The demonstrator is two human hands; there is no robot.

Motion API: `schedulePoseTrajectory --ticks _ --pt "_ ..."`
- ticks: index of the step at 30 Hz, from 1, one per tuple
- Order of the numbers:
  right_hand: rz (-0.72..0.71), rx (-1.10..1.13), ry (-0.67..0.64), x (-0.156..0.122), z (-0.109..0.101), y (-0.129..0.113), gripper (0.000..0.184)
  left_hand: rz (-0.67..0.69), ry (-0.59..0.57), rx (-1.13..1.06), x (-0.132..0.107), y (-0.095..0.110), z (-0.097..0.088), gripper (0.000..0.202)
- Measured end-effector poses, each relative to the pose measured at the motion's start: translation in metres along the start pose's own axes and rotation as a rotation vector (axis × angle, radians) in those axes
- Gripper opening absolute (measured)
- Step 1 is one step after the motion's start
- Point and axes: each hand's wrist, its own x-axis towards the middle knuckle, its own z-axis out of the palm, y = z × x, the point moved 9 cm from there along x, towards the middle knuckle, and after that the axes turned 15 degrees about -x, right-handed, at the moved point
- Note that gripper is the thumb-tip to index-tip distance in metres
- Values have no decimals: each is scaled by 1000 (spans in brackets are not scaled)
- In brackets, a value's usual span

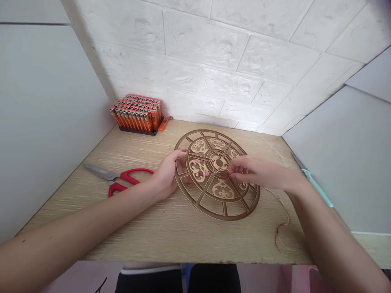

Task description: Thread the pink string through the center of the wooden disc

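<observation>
A round brown openwork disc (224,205), with spokes and scroll-shaped cut-outs, is held tilted above the table. My left hand (171,173) grips its left rim, thumb on the near face and other fingers behind the openings. Close to the hub, my right hand (246,170) pinches a thin red and white thread (282,205) at the disc's front. The thread loops near the hub, and its loose tail trails past my right wrist onto the table. The fingertips of my right hand are partly hidden.
Red-handled scissors (117,179) lie left of my left forearm. A rack of orange lighters (137,114) stands at the back left, with one loose lighter (164,123) beside it. At right, a knife with a mint handle (317,187) lies by the white panel.
</observation>
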Motion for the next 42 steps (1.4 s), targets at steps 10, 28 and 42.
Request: schedulePoseTrajectory --ticks 10,28,42 --pt "-25 109 3 -5 -6 1 16 -10 -11 -10 -1 1 2 25" --pt "-32 -89 48 -1 -5 -10 15 -14 -1 -9 -2 0 1 26" --pt "-12 -192 86 2 0 -10 16 -25 62 -20 0 -1 -5 30"
